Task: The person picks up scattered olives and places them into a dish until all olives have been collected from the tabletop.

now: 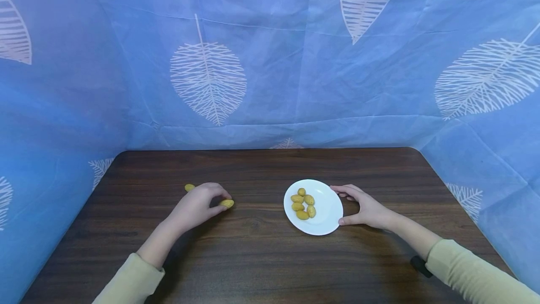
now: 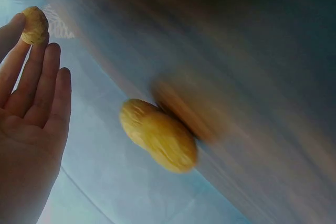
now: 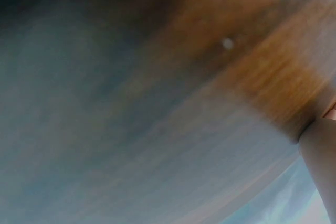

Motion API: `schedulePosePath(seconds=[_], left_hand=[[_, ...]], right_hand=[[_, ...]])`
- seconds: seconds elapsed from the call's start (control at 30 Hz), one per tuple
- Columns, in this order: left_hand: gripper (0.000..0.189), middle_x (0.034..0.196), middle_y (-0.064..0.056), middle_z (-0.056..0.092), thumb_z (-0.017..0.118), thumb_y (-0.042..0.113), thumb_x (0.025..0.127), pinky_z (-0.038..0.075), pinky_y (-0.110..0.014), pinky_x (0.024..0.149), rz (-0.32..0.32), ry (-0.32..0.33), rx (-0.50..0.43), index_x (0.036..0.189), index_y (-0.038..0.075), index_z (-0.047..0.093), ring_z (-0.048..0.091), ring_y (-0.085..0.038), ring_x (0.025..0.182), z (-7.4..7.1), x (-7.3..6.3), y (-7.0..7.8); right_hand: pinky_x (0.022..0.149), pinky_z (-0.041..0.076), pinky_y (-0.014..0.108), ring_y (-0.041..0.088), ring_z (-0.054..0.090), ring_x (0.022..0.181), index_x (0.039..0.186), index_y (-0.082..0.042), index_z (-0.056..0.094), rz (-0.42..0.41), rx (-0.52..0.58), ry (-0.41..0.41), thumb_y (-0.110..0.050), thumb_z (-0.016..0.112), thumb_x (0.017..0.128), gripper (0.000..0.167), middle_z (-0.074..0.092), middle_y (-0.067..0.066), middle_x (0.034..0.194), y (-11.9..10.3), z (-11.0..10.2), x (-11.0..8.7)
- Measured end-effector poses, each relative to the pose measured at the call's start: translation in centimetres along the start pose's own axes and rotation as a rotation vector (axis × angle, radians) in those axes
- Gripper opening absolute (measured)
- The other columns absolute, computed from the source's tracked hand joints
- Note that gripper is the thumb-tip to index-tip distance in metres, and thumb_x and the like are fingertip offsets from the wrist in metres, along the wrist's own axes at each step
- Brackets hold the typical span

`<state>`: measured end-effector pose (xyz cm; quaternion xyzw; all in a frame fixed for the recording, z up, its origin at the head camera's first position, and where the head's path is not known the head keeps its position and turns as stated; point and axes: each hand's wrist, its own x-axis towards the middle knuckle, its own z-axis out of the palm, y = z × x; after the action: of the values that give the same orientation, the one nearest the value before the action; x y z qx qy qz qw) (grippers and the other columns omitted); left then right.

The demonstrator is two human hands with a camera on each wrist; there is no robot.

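In the head view my left hand is at the left of the table, pinching a yellow peanut between thumb and fingertips. The left wrist view shows that pinched peanut at the thumb tip, with the other fingers extended. A second peanut lies just behind the left hand; up close it is wrinkled, with a narrowed waist. My right hand holds the right rim of a round white plate, thumb on the near side, fingers on the far side. Several peanuts sit on the plate's left half.
The dark wood-grain table has rounded far corners. A blue curtain with white leaf prints hangs behind it and along both sides. A small black object shows by the right sleeve cuff. The right wrist view is mostly blurred tabletop.
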<state>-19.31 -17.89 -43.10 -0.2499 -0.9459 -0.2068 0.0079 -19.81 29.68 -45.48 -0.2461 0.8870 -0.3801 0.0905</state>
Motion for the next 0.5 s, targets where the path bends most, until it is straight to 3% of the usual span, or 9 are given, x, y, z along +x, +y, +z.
schedulePosePath(seconds=[0.5], left_hand=[[0.019, 0.114, 0.002, 0.078, 0.084, 0.017, 0.093, 0.060, -0.043, 0.101, 0.079, 0.006, -0.032, 0.112, 0.018, 0.081, 0.072, -0.019, 0.114, 1.3, 3.1, 3.2]], right_hand=[[0.104, 0.049, 0.024, 0.007, 0.052, 0.122, 0.153, -0.003, 0.052, -0.001, -0.016, 0.001, -0.022, 0.095, 0.081, 0.086, 0.058, 0.015, 0.143, 0.1, 0.0, 0.0]])
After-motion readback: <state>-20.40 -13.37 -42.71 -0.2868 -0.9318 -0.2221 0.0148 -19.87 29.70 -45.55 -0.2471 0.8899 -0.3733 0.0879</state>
